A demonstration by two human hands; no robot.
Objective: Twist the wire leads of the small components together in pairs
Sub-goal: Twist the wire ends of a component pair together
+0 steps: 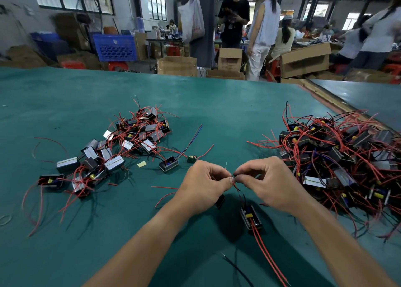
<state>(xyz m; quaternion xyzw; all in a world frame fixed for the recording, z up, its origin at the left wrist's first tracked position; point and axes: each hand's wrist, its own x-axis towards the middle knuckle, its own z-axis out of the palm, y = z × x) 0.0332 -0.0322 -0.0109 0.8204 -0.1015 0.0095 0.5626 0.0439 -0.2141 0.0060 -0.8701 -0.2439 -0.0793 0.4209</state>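
Note:
My left hand [204, 185] and my right hand [268, 183] meet fingertip to fingertip above the green table, both pinching thin wire leads [235, 183] between thumb and forefinger. From those leads hangs a small black boxed component [251, 218] with a yellow part inside, and two long red wires trail from it toward me. A second dark component [220, 201] peeks out below my left palm. Bare wire ends stick up between my fingertips.
A pile of components with red leads [130, 139] lies to the left, a larger tangled pile [338, 163] to the right. One component [168, 164] and a small green part [192, 158] sit just beyond my hands. People and cardboard boxes stand behind the table [217, 113].

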